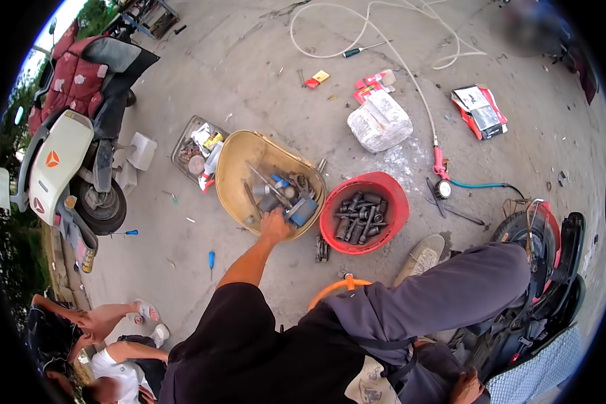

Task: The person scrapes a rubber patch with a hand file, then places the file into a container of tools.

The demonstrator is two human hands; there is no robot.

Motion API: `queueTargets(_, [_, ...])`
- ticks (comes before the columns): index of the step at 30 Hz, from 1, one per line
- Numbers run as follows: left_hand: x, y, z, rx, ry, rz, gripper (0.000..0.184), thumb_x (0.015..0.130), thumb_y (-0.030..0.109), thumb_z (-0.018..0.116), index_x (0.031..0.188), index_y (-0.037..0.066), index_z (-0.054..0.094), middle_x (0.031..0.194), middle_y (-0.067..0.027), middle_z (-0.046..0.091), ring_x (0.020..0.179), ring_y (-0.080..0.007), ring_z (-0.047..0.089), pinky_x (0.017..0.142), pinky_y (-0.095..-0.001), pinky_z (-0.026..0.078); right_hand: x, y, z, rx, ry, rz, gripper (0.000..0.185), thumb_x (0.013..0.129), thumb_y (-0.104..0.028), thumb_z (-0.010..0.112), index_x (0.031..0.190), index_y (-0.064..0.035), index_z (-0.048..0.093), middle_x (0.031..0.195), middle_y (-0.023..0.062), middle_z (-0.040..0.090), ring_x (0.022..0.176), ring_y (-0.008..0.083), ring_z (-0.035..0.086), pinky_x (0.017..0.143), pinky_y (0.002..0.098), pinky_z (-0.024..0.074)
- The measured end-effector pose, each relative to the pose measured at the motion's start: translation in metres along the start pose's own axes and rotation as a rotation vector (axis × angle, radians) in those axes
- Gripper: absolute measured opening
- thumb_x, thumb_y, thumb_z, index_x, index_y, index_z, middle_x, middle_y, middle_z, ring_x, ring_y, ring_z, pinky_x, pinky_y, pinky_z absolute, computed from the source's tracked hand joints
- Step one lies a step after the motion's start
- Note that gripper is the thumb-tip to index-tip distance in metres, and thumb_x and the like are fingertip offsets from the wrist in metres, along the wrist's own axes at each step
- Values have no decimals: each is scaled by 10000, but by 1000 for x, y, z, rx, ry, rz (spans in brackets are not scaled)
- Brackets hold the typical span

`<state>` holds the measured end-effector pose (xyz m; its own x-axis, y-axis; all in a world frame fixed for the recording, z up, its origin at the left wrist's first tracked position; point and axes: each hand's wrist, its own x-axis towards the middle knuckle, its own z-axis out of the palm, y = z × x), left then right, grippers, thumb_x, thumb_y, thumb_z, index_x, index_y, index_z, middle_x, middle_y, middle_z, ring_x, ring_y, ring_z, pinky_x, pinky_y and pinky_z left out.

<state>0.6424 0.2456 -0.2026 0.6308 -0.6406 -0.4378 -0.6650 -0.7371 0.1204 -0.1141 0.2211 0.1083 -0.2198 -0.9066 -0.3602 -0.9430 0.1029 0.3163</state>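
Observation:
My left hand (275,225) reaches down into a tan plastic tub (232,158) of mixed tools and parts. It is at the near side of the pile, beside a blue-grey block-like part (304,212); its fingertips are hidden, so I cannot tell whether they grip anything. A long metal rod (269,182) lies across the pile. Just right of the tub stands a red helmet-shaped bucket (398,202) filled with dark metal sockets (361,219). My right hand (468,388) is low at the right edge, near a scooter's patterned seat, its fingers mostly out of sight.
A tray of small items (198,148) sits behind the tub. A white dusty block (380,121), a red air gauge (442,175) on a hose, and a blue screwdriver (211,259) lie on the concrete. Scooters (67,161) flank both sides; two people (114,357) sit lower left.

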Motion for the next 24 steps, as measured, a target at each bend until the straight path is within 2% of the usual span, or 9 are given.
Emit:
queueTargets(1, [-2,-1,-3,-32,-50,-32,592,923,201,791,1475,69,622,1375,-226,746,1307,-465,676,1101,-569,556,-9,5,13,-242,-37,-62,492,1038,-584,671,1169,-137,831,1120,182,859,1066,324,825,1118,599,539])
queueTargets(2, [-4,1,-12,-62,-100,-63,539,941,211,774,1443,62,645,1342,-233,757,1261,-468,694,1091,-568,562,-15,43,74,-296,193,-166,470,1055,-568,645,1085,-138,833,1012,174,857,993,333,827,1114,610,531])
queueTargets(3, [-5,2,-18,-91,-147,-93,489,960,221,758,1411,55,668,1308,-240,768,1214,-471,712,1081,-568,567,-14,34,61,-307,72,-120,474,1061,-564,637,1111,-137,837,1021,177,856,1004,336,825,1131,616,517])
queueTargets(5, [-1,-14,-17,-19,-61,11,392,941,191,770,1300,50,705,1190,-221,797,1114,-478,753,1015,-580,590,-11,-4,3,-326,-171,-25,485,1073,-554,621,1162,-133,845,1039,181,856,1026,342,822,1164,627,489])
queueTargets(6, [1,-24,-19,17,-18,65,343,931,175,776,1245,47,724,1131,-212,811,1064,-482,774,982,-586,602,-13,-5,-5,-280,-159,-36,486,1075,-554,616,1181,-140,848,1046,178,856,1029,348,820,1174,628,477])
queueTargets(11, [10,-63,-64,13,175,134,170,961,97,708,1112,33,750,1162,-206,774,1120,-452,724,990,-572,577,-20,20,6,-213,-77,-111,486,1083,-549,600,1263,-175,853,1069,170,858,1037,385,809,1197,646,433])
queueTargets(20, [31,-72,-94,165,296,172,159,958,74,697,1101,74,768,1220,-152,751,1154,-391,682,1017,-521,540,-32,-6,-72,-20,-89,-24,339,1077,-384,646,1287,-212,848,1149,158,851,1075,374,795,1005,513,581])
queueTargets(23, [36,-73,-98,166,297,191,159,954,75,704,1095,80,776,1212,-146,756,1168,-378,680,1023,-512,532,-35,6,-96,119,-100,64,339,1081,-360,658,1316,-193,838,1206,173,841,1128,379,782,1031,523,568])
queueTargets(24, [37,-73,-100,162,296,197,158,952,75,706,1092,82,779,1209,-144,758,1171,-375,679,1025,-509,529,-33,27,-87,-102,-77,34,369,1090,-363,653,1363,-182,823,1274,183,823,1198,400,753,1073,530,547])
